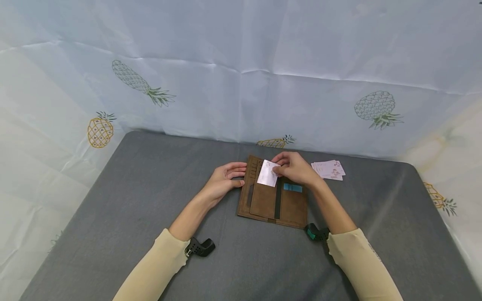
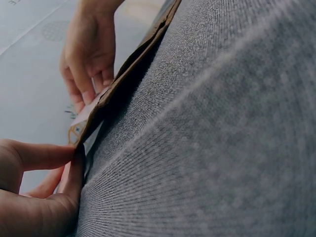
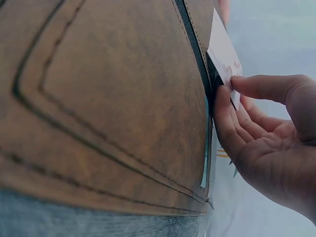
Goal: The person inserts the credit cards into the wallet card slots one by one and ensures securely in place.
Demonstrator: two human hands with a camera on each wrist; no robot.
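Note:
A brown wallet [image 1: 263, 205] lies spread open on the grey table, with card slots down its left side. At its left edge is my left hand [image 1: 226, 179]; in the left wrist view the thumb and fingers [image 2: 47, 157] pinch that edge, which is lifted off the cloth. My right hand [image 1: 295, 168] pinches a white card with a pinkish floral print [image 1: 267, 173] between thumb and fingers, over the upper part of the wallet. In the right wrist view the card [image 3: 224, 54] stands tilted against the wallet's far edge. A blue piece [image 1: 293, 187] shows in the right-hand pocket.
A loose stack of similar floral cards [image 1: 329, 169] lies to the right of my right hand. The grey tabletop [image 1: 150, 200] runs back to a hanging pale cloth [image 1: 211, 100] printed with pineapples. Each wrist wears a black device [image 1: 201, 247].

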